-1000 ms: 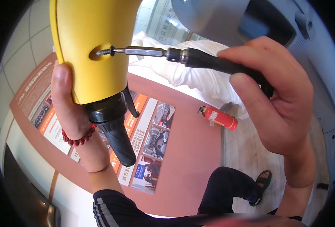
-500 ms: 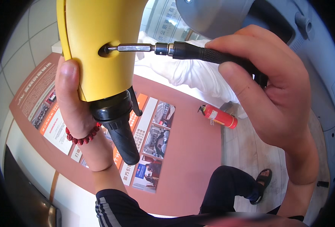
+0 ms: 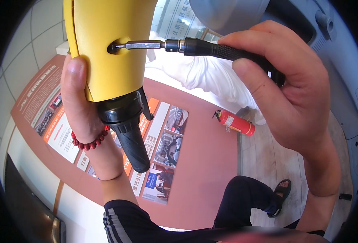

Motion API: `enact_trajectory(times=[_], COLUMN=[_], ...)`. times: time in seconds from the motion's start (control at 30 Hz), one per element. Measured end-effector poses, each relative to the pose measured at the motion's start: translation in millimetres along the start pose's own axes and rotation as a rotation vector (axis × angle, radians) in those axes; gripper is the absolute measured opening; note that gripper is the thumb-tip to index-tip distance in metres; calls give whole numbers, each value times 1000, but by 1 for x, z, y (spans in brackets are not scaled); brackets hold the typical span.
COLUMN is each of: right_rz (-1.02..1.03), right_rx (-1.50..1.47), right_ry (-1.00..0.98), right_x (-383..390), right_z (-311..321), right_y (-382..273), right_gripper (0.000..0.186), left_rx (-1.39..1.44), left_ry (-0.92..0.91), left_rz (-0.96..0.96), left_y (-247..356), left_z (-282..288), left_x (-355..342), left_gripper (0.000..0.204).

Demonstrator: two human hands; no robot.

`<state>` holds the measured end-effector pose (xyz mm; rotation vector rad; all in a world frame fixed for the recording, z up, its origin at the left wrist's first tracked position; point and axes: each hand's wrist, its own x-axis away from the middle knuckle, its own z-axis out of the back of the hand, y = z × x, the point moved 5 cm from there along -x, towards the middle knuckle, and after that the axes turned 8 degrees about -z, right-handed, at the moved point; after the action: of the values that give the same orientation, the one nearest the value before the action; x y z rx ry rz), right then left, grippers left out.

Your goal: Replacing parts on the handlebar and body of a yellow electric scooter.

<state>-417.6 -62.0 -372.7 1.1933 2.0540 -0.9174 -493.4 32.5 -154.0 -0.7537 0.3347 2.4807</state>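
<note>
A yellow tapered plastic housing [image 3: 110,75] hangs upright at the upper left, cut off by the top edge. Its lower end carries a black collar [image 3: 120,110], a black lever-like piece [image 3: 147,106] and a tapered black sleeve [image 3: 134,152]. My left hand [image 3: 74,87] grips the housing from the left, thumb along its edge, other fingers hidden behind. My right hand [image 3: 286,77] is closed around the knurled black handle of a screwdriver [image 3: 203,47]. The screwdriver lies nearly level, its silver hex bit [image 3: 144,45] reaching into a dark recess [image 3: 114,47] in the housing. The tip inside is hidden.
Behind my arms is a reddish-brown display board [image 3: 203,162] with photo panels. A red fire extinguisher [image 3: 235,122] stands on the wooden floor [image 3: 264,162]. White cloth [image 3: 211,77] hangs behind the screwdriver. Grey machine-like panels [image 3: 345,81] line the right side; a sandalled foot [image 3: 282,196] shows below.
The housing's lower end and both hands have shifted slightly upward in the view. The bit stays in the recess, and both grips look the same.
</note>
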Motion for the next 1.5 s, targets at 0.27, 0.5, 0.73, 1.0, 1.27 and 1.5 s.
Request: enact_trajectory(times=[0.27,0.5,0.73,1.0,1.27,1.5], right_rz=[-189,21,-332,-713,-431,-599], right_rx=[106,140,-77,-449,-222,-282], right_ry=[-213,-124,-294,-246,-51,-74], right_x=[-34,-15,-20,-26,-19,-19], right_z=[3,6,2,6,7,2], right_y=[-26,-7,-1,20,2,8], right_gripper=[20,21,23,26,22,21], left_rx=[106,15,139,90,37,47], left_ry=[29,26,50,118,-46,-59], left_rz=[-37,-27,-14,-6,-12,-39], left_y=[-5,-2,-3,-2,-1,-5], left_z=[-2,3,-4,-9,-5,-1], left_x=[1,-1,6,8,0,-3], left_gripper=[52,61,49,53,48,47])
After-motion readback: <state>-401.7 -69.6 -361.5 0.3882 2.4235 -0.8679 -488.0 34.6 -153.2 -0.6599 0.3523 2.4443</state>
